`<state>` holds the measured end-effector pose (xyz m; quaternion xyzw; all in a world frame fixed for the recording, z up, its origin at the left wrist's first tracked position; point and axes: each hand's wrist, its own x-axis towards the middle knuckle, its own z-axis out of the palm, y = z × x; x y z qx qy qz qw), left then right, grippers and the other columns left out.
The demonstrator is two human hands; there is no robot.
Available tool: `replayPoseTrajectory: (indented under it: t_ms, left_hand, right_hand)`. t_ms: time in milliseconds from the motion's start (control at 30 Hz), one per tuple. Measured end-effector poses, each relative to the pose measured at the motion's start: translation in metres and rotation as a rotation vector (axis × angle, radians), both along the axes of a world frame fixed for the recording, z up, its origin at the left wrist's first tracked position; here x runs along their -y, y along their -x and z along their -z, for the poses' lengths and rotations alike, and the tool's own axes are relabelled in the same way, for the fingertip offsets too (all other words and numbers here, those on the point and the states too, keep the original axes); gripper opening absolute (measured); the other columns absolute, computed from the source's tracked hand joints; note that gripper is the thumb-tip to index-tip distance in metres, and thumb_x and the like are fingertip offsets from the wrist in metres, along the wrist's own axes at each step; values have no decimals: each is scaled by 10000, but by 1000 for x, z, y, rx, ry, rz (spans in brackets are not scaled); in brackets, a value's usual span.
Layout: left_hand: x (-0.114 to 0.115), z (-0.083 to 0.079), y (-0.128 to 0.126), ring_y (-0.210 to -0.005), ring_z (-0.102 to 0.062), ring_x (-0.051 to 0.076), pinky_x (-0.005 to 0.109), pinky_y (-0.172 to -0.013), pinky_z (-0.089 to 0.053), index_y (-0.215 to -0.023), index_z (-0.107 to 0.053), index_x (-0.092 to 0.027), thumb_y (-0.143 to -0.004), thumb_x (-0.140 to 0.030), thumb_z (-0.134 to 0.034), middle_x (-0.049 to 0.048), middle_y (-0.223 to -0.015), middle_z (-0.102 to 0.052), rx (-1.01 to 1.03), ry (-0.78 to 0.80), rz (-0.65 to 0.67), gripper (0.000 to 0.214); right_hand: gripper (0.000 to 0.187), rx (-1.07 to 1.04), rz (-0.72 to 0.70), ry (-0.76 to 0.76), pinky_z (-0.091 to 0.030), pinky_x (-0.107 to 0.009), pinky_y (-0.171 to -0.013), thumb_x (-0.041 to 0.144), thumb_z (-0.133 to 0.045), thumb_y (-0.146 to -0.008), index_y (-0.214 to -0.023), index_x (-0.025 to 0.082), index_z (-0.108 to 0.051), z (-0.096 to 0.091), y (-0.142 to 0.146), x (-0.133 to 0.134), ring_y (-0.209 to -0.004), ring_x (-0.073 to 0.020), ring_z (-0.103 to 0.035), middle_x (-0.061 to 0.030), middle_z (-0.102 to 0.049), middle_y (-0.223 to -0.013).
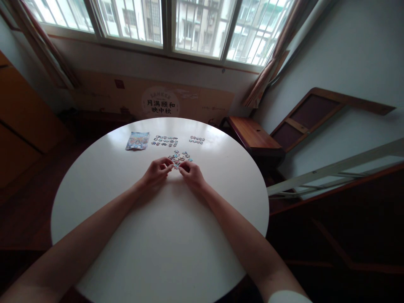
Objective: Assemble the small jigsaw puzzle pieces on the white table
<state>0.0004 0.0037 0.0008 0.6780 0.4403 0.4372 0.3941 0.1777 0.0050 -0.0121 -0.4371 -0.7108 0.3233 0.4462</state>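
Observation:
Both my hands rest on the round white table (164, 244), fingertips meeting at the near edge of a small heap of jigsaw pieces (180, 157). My left hand (156, 171) has its fingers curled in a pinch on a puzzle piece. My right hand (192, 173) is also curled, pinching a piece at the heap's edge. Farther back lie a spread group of pieces (164, 140), a smaller group (197, 139) to its right, and a printed picture card (138, 140) to its left.
A wooden bench or low table (252, 134) stands past the table's right edge, with a folded wooden frame (309, 113) leaning on the wall. A cardboard box with printed characters (160, 103) sits under the window. A wooden cabinet (19, 118) is on the left.

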Motion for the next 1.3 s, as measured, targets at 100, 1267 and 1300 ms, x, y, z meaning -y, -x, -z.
replayPoseTrajectory:
  t_ms: [100, 1267, 1300]
  left_hand:
    - [1, 0, 0, -469, -520, 80, 172, -412, -389, -802, -604, -131, -760, -378, -624, 4, -642, -581, 0, -1, 3, 251]
    - [1, -2, -1, -473, -519, 84, 177, -414, -387, -804, -605, -135, -759, -373, -621, 4, -644, -577, 2, 3, 2, 243]
    - [2, -2, -1, -471, -515, 82, 177, -412, -385, -802, -605, -134, -758, -372, -622, 4, -646, -575, 5, 7, 0, 242]
  right_hand:
    - [140, 3, -1, 5, -379, -216, -585, 280, -546, -757, -760, 154, -607, 1, 0, 0, -575, -94, -464, 14, -566, -646]
    - [145, 24, 7, 0, -399, -223, -618, 289, -543, -765, -771, 164, -616, 2, 0, -1, -601, -102, -484, 7, -582, -671]
    - [143, 23, 8, -2, -399, -223, -620, 287, -545, -764, -770, 163, -616, 2, 0, -1, -602, -102, -485, 6, -583, -672]
